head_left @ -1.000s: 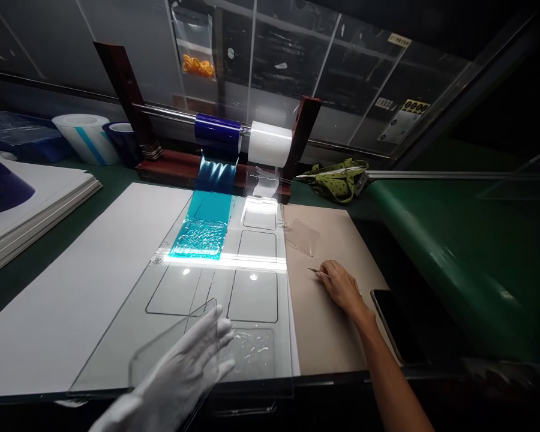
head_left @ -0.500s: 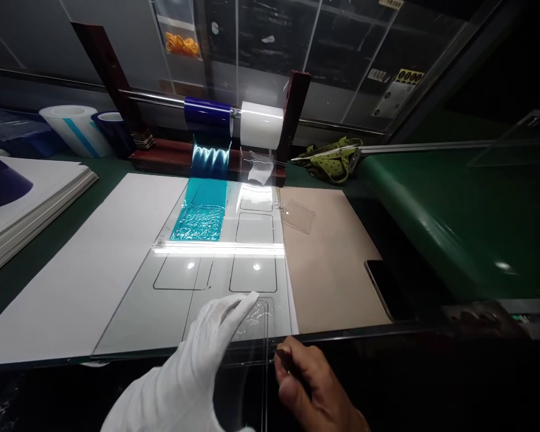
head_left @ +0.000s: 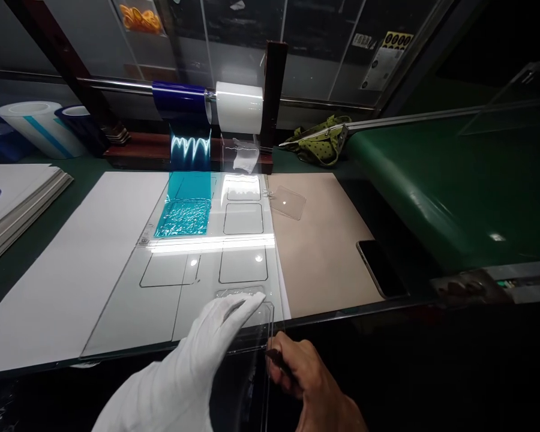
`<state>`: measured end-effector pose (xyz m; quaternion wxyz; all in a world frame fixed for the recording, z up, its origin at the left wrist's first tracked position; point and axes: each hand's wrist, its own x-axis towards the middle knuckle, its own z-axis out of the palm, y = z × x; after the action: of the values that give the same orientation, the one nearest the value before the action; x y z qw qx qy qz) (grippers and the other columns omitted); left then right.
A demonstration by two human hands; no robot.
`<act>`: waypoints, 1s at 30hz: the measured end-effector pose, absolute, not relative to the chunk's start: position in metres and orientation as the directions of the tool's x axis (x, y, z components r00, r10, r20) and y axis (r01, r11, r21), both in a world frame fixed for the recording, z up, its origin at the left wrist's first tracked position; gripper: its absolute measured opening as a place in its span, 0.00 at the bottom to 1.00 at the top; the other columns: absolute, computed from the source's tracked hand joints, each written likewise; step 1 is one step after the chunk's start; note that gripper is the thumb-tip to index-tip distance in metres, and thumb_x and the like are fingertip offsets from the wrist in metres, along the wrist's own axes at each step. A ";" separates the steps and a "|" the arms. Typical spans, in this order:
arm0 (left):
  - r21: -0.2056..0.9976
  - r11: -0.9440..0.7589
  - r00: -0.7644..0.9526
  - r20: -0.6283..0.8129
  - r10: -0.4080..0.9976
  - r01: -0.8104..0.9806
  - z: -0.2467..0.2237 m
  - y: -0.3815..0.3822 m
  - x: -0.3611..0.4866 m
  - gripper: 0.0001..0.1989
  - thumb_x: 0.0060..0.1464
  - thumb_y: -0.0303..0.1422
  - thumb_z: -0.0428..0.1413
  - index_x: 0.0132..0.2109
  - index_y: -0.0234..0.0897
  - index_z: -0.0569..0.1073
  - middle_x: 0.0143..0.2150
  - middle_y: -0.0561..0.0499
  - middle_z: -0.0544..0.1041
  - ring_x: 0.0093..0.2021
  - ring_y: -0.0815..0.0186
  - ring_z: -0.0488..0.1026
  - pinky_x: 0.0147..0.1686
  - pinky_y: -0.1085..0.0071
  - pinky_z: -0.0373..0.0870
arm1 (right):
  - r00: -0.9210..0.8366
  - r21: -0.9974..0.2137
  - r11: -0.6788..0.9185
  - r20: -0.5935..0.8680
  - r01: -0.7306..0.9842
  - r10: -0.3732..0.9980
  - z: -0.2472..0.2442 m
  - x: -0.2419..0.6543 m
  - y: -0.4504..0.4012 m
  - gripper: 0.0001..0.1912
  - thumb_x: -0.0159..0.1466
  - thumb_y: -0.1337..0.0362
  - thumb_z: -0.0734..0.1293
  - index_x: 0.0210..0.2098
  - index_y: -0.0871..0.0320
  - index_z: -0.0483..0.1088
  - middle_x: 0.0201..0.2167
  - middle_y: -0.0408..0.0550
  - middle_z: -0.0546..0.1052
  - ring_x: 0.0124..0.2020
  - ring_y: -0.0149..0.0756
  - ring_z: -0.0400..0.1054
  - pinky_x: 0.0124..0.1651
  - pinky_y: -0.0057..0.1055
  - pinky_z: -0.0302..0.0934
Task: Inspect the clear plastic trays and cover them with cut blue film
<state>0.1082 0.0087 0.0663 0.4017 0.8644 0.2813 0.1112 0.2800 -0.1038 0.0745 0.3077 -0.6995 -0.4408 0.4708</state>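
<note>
My left hand (head_left: 207,354), in a white glove, grips a clear plastic piece (head_left: 269,324) by its edges, near the front edge of the table. Bare and closed, my right hand (head_left: 303,372) holds a small dark tool (head_left: 279,361) with its tip at the right edge of the clear piece. Beyond them lies a glass sheet (head_left: 198,306) with dark outlined rectangles. Teal film (head_left: 186,204) runs onto it from a blue roll (head_left: 181,103), beside a white roll (head_left: 239,108).
A phone (head_left: 381,269) and another clear piece (head_left: 288,203) lie on brown paper (head_left: 328,240) to the right. White sheets (head_left: 63,258) are at the left. A green patterned pouch (head_left: 324,141) sits behind, near a green surface (head_left: 468,198).
The view has shifted, so the table items appear further left. My right hand has brought the tool's tip up against the edge of the clear piece, which my left hand still holds.
</note>
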 end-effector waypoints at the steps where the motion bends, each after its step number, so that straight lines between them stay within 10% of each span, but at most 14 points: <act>1: 0.775 -0.498 0.825 -0.053 0.562 0.389 0.071 0.009 0.111 0.52 0.37 0.44 0.63 0.68 0.52 0.48 0.66 0.47 0.60 0.64 0.43 0.59 0.60 0.53 0.66 | 0.165 -0.845 -0.419 -0.385 0.332 0.908 0.073 0.281 -0.105 0.32 0.41 0.33 0.72 0.28 0.52 0.65 0.28 0.41 0.66 0.28 0.31 0.62 0.30 0.25 0.62; 13: 0.979 -0.064 0.820 -0.126 0.559 0.194 0.074 0.011 0.118 0.41 0.43 0.39 0.61 0.65 0.40 0.61 0.64 0.42 0.62 0.64 0.37 0.56 0.64 0.45 0.52 | 0.170 -0.856 -0.272 -0.218 0.440 0.961 0.049 0.288 -0.113 0.31 0.43 0.35 0.73 0.31 0.54 0.67 0.27 0.41 0.68 0.26 0.29 0.64 0.26 0.21 0.63; 25: 0.954 -0.177 0.840 -0.114 0.530 0.241 0.081 0.021 0.131 0.34 0.49 0.39 0.56 0.65 0.43 0.62 0.63 0.44 0.64 0.64 0.40 0.56 0.65 0.45 0.44 | 0.230 -0.889 -0.245 -0.164 0.387 0.959 0.028 0.287 -0.112 0.34 0.41 0.31 0.70 0.28 0.54 0.65 0.24 0.41 0.64 0.23 0.28 0.59 0.23 0.22 0.61; 30: 0.966 -0.234 0.843 0.032 0.537 0.113 0.073 0.025 0.132 0.40 0.43 0.43 0.61 0.64 0.44 0.62 0.59 0.44 0.68 0.58 0.41 0.64 0.60 0.49 0.58 | 0.066 -0.954 -0.024 -0.005 0.299 0.998 0.021 0.290 -0.099 0.34 0.51 0.28 0.60 0.24 0.54 0.55 0.19 0.36 0.57 0.19 0.25 0.48 0.19 0.22 0.49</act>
<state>0.1318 0.0247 0.0733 0.5811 0.7642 0.2126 0.1823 0.2901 -0.0989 0.0213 0.4306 -0.5896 -0.5500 0.4056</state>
